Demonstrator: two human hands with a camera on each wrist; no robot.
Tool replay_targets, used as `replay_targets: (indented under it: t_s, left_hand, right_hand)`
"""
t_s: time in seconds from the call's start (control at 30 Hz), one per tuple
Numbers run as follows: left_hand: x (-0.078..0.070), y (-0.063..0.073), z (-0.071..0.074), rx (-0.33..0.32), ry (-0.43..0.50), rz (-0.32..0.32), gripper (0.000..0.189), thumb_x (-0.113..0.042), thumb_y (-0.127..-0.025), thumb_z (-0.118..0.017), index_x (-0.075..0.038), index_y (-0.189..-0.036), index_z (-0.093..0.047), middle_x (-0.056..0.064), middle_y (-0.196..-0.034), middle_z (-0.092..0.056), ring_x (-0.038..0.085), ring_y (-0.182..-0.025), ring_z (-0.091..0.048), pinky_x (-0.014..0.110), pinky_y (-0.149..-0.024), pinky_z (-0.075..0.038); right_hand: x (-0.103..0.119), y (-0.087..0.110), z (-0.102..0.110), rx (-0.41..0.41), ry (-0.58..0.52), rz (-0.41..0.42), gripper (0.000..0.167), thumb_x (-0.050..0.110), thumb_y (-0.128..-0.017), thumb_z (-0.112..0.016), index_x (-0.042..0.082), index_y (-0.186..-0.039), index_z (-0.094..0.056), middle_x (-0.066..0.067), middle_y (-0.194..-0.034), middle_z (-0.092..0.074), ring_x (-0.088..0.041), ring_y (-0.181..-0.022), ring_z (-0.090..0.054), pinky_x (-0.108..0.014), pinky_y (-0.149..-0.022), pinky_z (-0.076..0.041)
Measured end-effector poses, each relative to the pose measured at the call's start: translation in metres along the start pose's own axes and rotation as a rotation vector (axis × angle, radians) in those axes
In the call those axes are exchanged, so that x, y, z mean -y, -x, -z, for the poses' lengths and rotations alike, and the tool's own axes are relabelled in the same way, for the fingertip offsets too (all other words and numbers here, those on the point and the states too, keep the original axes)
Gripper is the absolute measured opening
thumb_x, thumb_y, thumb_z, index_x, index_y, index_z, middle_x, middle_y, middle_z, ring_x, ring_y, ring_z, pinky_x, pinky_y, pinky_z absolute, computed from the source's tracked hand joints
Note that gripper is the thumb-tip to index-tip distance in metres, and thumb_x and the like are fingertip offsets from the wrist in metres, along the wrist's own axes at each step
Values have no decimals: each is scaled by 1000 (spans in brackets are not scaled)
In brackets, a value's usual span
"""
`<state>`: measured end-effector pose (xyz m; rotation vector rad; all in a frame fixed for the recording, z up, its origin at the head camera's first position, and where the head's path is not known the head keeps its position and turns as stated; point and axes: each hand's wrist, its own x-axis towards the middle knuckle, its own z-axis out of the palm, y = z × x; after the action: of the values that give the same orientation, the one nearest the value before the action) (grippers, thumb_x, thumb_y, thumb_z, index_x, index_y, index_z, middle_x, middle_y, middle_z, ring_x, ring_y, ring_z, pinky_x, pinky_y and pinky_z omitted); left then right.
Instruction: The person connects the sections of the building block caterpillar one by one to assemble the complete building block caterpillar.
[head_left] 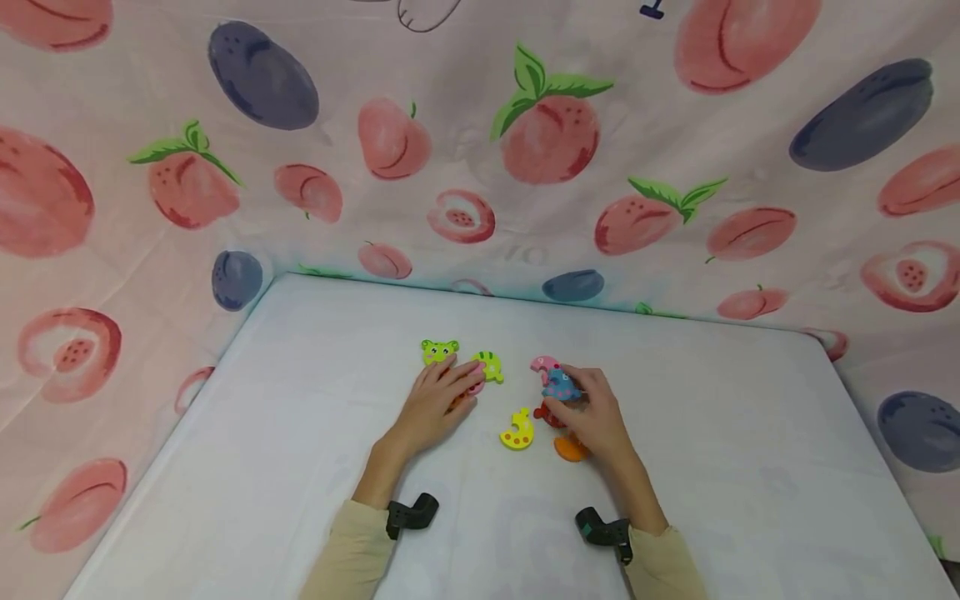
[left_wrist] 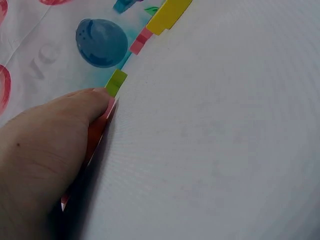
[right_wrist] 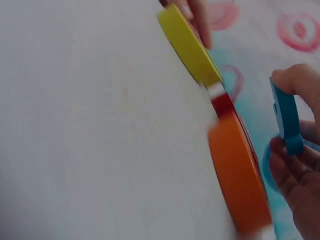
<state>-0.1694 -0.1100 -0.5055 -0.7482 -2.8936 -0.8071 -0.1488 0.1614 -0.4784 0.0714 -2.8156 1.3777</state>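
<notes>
My right hand [head_left: 602, 418] pinches a blue puzzle piece with pink dots [head_left: 559, 386] between thumb and fingers. In the right wrist view, that blue piece [right_wrist: 286, 115] is held off the table on its edge. Under and beside this hand lie a red piece [head_left: 551, 415], an orange piece [head_left: 570, 448] and a pink piece [head_left: 543, 363]. My left hand [head_left: 426, 410] rests with extended fingers over a pink piece [head_left: 476, 386] and an orange one, both partly covered. By its fingertips are a green animal-face piece [head_left: 438, 352] and a green striped piece [head_left: 489, 367].
Between the hands lies a yellow piece with orange dots [head_left: 517, 430]. All the pieces are on a white-covered table [head_left: 225, 467]. A fruit-print cloth [head_left: 465, 75] hangs behind and beside it. Each wrist carries a small black camera [head_left: 411, 512].
</notes>
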Motion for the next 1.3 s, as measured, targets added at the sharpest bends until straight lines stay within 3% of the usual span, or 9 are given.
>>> replay_targets:
  t_s: [0.17,0.3,0.47,0.7,1.3]
  left_hand:
    - [0,1,0,-7,6,-8,43,-34,-99,-54,-27,-141,-52,-5,-152,-44,29,-149,-24,51,-122,-16]
    - [0,2,-2,-21,4,-24,44,-34,-99,-52,-25,-142,-51,-5,-151,-45,29,-148,-26,51,-122,-17]
    - [1,2,-4,-37,5,-24,46,-34,-100,-51,-24,-145,-47,-5,-151,-46,28,-148,-27,51,-122,-17]
    - [1,1,-4,-33,14,-24,46,-34,-100,-51,-25,-146,-46,-6,-152,-44,27,-148,-26,49,-122,-16]
    - [3,3,-2,-42,11,-28,45,-32,-100,-52,-24,-144,-48,-5,-151,-45,28,-147,-28,50,-122,-18]
  right_hand:
    - [22,-7,-31,-23,79,63,59,29,-81,-78,5,-130,-56,-14,-122,-52,-28,-107,-55,-44,-97,-52]
    - [33,-13,-55,-38,148,4,58,37,-79,-78,6,-124,-58,-12,-121,-56,-26,-105,-56,-44,-97,-52]
    - [43,-17,-75,-71,188,-56,61,44,-77,-77,5,-121,-58,-12,-113,-60,-24,-97,-55,-40,-87,-52]
    - [48,-18,-82,-157,228,-109,61,43,-78,-78,6,-120,-56,-10,-110,-60,-24,-93,-56,-37,-82,-53]
    - [46,-16,-89,-187,286,-80,64,46,-79,-76,8,-126,-57,-12,-116,-58,-25,-95,-55,-36,-81,-51]
